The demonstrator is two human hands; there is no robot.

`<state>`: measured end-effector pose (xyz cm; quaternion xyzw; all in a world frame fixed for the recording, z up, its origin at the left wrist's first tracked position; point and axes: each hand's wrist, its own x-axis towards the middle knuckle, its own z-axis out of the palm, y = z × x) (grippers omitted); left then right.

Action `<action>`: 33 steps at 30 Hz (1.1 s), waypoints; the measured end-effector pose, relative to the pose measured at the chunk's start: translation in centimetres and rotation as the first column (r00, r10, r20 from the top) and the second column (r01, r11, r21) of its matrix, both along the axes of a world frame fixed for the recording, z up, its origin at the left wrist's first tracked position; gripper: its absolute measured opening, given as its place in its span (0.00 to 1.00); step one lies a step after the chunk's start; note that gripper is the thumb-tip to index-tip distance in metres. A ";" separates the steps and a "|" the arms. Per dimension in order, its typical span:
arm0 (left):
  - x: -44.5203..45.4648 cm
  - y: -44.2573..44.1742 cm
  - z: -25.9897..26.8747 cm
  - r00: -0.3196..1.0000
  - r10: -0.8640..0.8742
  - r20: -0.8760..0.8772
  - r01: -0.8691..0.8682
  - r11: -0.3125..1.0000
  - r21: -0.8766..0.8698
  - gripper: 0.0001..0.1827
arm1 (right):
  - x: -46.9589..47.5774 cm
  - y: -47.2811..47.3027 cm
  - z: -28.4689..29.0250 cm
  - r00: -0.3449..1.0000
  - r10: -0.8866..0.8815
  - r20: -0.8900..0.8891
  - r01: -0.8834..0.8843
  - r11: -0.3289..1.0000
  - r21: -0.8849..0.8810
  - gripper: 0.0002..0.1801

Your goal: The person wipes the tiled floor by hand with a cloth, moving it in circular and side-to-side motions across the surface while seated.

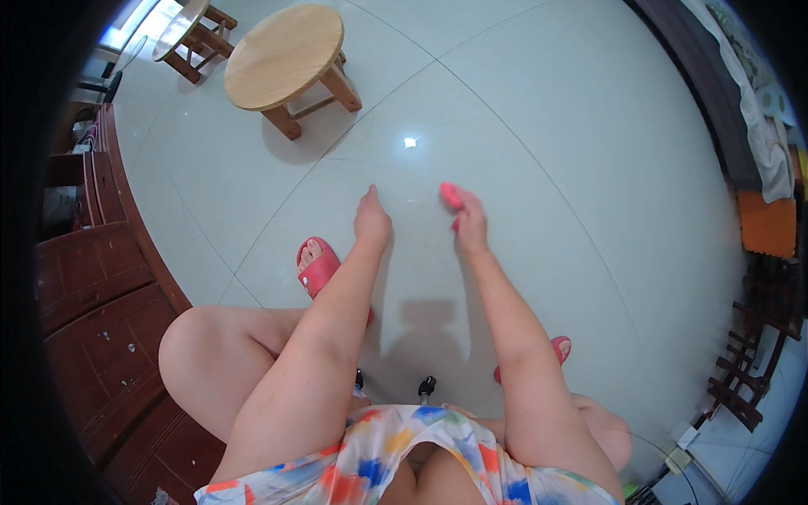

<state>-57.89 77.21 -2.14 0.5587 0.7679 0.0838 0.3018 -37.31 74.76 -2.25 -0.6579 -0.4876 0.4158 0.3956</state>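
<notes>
My right hand (472,224) is closed around a small bright pink object (450,196). Part of it sticks out past the fingertips and a bit more shows near the palm. It is blurred, so I cannot tell what it is. My left hand (372,219) is stretched forward over the pale tiled floor (410,265), thumb side up, with no thing seen in it. Its palm and most of its fingers are hidden from above. A gap of bare floor separates the two hands.
Ahead on the left stand a round wooden stool (287,57) and a second stool (181,28). A dark red wooden cabinet (101,259) lines the left side. At right are a bed edge (713,82) and a dark wooden rack (738,372). Red slippers (322,271) are on my feet.
</notes>
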 end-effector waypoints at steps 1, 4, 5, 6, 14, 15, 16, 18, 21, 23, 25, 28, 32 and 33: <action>0.8 0.2 0.0 0.999 -0.013 0.033 0.013 1.000 0.012 0.31 | 1.6 0.8 -0.9 1.000 -0.013 0.005 0.013 1.000 0.003 0.24; 2.1 -0.3 0.0 0.996 -0.093 -0.003 0.093 0.995 0.043 0.30 | 2.6 0.5 -3.4 0.890 0.052 0.453 -0.102 0.991 0.087 0.23; 2.0 -0.5 0.0 0.995 -0.099 -0.006 0.100 0.994 0.039 0.30 | 1.6 -0.5 -3.8 0.892 0.047 0.450 -0.095 0.992 0.085 0.23; 2.0 -0.4 -0.2 0.992 -0.127 -0.022 0.127 0.992 0.001 0.30 | 0.8 -1.6 -4.4 0.864 0.095 0.495 -0.175 0.978 0.117 0.23; 4.3 1.3 2.0 0.927 -0.356 -0.121 0.303 0.897 -0.321 0.22 | -1.2 -6.4 -2.1 0.939 0.334 0.075 -0.330 0.942 -0.066 0.21; 4.7 1.8 2.4 0.923 -0.372 -0.101 0.335 0.904 -0.266 0.20 | -0.8 -5.3 -0.7 0.945 0.245 -0.217 -0.284 0.943 -0.174 0.21; 4.0 1.9 3.0 0.919 -0.382 -0.097 0.352 0.906 -0.234 0.17 | -1.6 -5.2 2.6 0.905 0.110 -0.411 -0.143 0.988 -0.051 0.21; 5.0 2.2 5.7 0.926 -0.372 -0.059 0.361 0.921 -0.146 0.15 | -0.7 -4.0 5.9 0.930 -0.021 -0.366 -0.042 0.986 -0.164 0.22; 8.7 3.1 9.9 0.919 -0.395 0.006 0.395 0.919 -0.011 0.11 | 2.1 -2.1 11.3 0.935 -0.217 -0.282 0.129 0.945 -0.300 0.24; 10.6 3.4 12.0 0.905 -0.424 0.007 0.424 0.905 0.032 0.10 | 3.4 -1.3 14.6 0.910 -0.295 -0.291 0.185 0.918 -0.352 0.23; 12.8 3.3 13.8 0.940 -0.325 0.104 0.315 0.943 0.102 0.10 | 4.8 -0.7 16.2 0.879 -0.306 -0.366 0.215 0.939 -0.270 0.22; 13.0 3.4 13.8 0.902 -0.269 0.338 0.240 0.963 0.126 0.13 | 4.7 0.0 18.0 0.810 -0.336 -0.480 0.243 0.938 -0.246 0.21; 11.8 2.3 13.7 0.832 0.001 0.554 0.014 1.000 -0.023 0.15 | 4.0 -0.1 17.4 0.752 -0.377 -0.540 0.269 0.924 -0.270 0.20; 11.3 2.6 13.4 0.744 0.117 0.658 -0.115 0.992 -0.046 0.14 | 4.1 0.5 17.1 0.723 -0.417 -0.551 0.296 0.908 -0.298 0.19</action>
